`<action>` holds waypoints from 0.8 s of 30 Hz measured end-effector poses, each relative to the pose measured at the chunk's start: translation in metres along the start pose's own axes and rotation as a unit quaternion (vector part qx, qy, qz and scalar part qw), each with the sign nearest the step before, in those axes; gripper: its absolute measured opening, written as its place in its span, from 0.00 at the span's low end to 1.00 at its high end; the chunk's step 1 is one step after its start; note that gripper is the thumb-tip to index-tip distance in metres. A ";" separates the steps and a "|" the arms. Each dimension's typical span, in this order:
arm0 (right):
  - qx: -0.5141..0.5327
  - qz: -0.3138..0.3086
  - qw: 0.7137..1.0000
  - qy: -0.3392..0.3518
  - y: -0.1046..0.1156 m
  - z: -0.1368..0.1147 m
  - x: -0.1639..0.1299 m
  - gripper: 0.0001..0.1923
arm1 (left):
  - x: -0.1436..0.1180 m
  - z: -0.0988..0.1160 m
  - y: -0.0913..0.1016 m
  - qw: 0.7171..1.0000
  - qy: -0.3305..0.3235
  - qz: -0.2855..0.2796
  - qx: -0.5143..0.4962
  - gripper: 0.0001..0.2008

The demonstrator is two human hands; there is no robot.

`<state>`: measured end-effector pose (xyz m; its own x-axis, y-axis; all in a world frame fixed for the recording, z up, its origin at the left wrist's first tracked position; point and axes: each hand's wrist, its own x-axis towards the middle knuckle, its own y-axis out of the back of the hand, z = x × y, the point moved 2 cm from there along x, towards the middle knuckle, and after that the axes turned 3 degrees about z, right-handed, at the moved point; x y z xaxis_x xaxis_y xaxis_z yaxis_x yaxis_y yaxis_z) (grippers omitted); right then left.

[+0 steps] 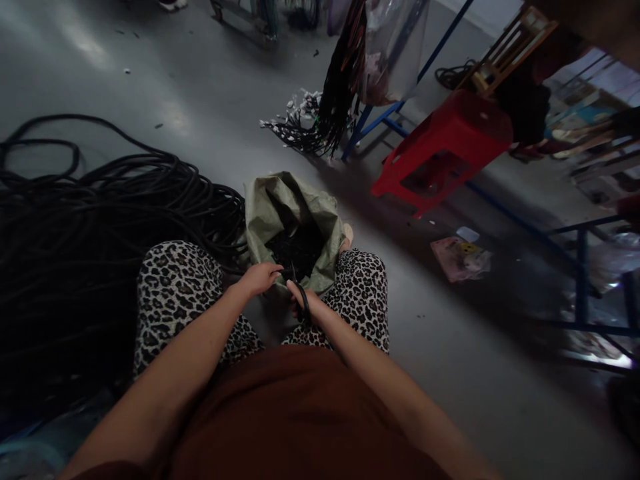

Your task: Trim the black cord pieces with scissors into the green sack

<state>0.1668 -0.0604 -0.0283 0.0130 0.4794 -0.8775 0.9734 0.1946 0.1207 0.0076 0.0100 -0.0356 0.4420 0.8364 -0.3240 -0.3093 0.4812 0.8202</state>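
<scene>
My left hand (260, 277) pinches a short black cable piece (289, 273) at the near rim of a green woven sack (280, 203). My right hand (305, 300) grips a black scissors-like tool, partly hidden by my fingers, close to the same cable. Both hands meet between my knees in leopard-print trousers (175, 287). The sack stands open on the floor and holds many small black pieces (297, 250).
A big heap of black cable (90, 227) fills the floor on my left. A red plastic stool (445, 147) lies tipped at the right by a blue metal rack (580, 267). Bundled black wires (335, 100) hang ahead. Pink packaging (460, 257) lies on the grey floor.
</scene>
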 end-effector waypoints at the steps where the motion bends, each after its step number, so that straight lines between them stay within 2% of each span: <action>1: 0.004 -0.005 1.000 0.003 0.000 0.001 0.000 0.27 | 0.000 0.000 0.000 1.000 0.001 0.000 -0.002 0.18; 4: 0.011 -0.009 1.000 0.000 -0.001 0.002 0.000 0.27 | 0.000 0.002 0.001 1.000 0.004 -0.004 -0.009 0.18; 15: -0.052 0.042 0.998 0.019 0.002 -0.002 -0.001 0.25 | 0.000 0.003 0.000 0.999 0.012 0.015 -0.029 0.18; 24: -0.084 0.067 0.994 0.017 0.006 -0.006 -0.003 0.25 | -0.002 0.002 0.007 0.999 0.030 0.015 0.006 0.17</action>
<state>0.1707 -0.0551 -0.0222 0.1293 0.5386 -0.8326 0.9118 0.2655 0.3133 0.0069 0.0111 -0.0284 0.3811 0.8653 -0.3257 -0.3110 0.4517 0.8362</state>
